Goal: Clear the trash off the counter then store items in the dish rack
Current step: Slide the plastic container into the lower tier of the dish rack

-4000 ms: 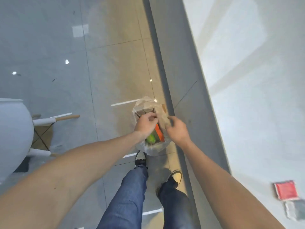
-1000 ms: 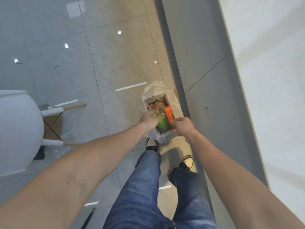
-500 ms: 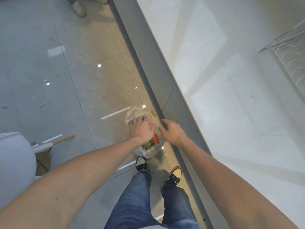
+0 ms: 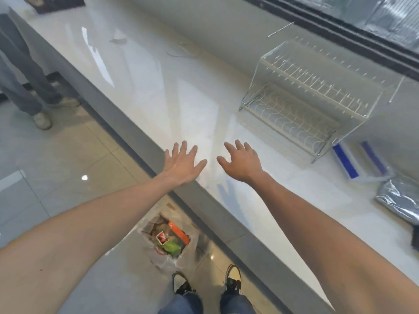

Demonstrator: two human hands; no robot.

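My left hand (image 4: 182,163) and my right hand (image 4: 241,163) hover side by side over the white counter (image 4: 181,91) near its front edge, fingers spread, holding nothing. A two-tier white wire dish rack (image 4: 306,96) stands on the counter to the right of my hands, with nothing on its tiers. On the floor below, against the counter's base, sits a clear plastic trash bag (image 4: 169,241) with orange and green wrappers inside. White boxes with blue stripes (image 4: 360,163) lie on the counter just right of the rack.
A silver foil bag (image 4: 399,200) lies at the counter's right edge of view. Small pale scraps (image 4: 186,48) sit far back on the counter. Another person's legs (image 4: 27,87) stand on the floor at upper left. My shoes (image 4: 231,279) are near the trash bag.
Both hands have left the trash bag on the floor and risen over the counter, fingers now spread. My view has swung up to the counter and dish rack.
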